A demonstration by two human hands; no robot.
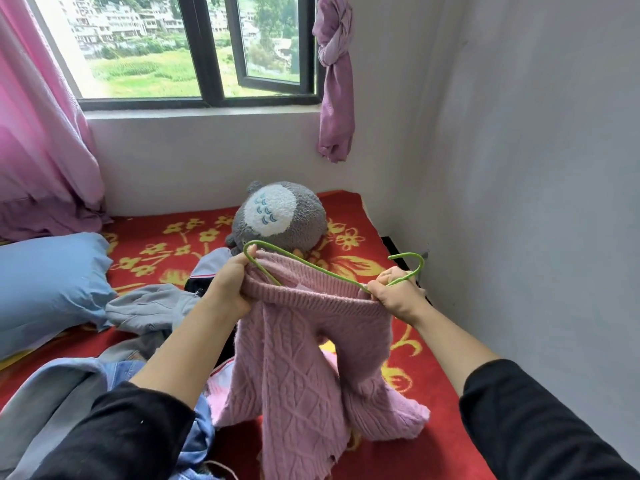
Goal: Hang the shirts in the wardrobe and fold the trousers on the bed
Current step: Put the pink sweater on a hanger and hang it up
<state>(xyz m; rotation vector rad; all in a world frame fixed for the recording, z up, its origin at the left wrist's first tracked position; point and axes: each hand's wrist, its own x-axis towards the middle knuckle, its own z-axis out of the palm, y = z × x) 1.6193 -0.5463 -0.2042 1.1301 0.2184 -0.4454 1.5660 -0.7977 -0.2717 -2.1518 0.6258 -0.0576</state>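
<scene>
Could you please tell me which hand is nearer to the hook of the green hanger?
Right. The right hand grips the green hanger just below its hook; the left hand holds the opposite end.

This was a bedroom in a home. Directly below the window (pixel 207 50) lay a bed (pixel 398 455) under a red blanket (pixel 207 237) patterned with yellow flowers. A grey plush toy (pixel 277 216) sat below the window's middle, a blue pillow (pixel 52 282) lower to its left, and a heap of clothes (pixel 149 306) beside the pillow. A pink curtain (pixel 38 133) hung left of the window, a knotted curtain (pixel 334 81) to its right, against plain white walls (pixel 519 133).
</scene>
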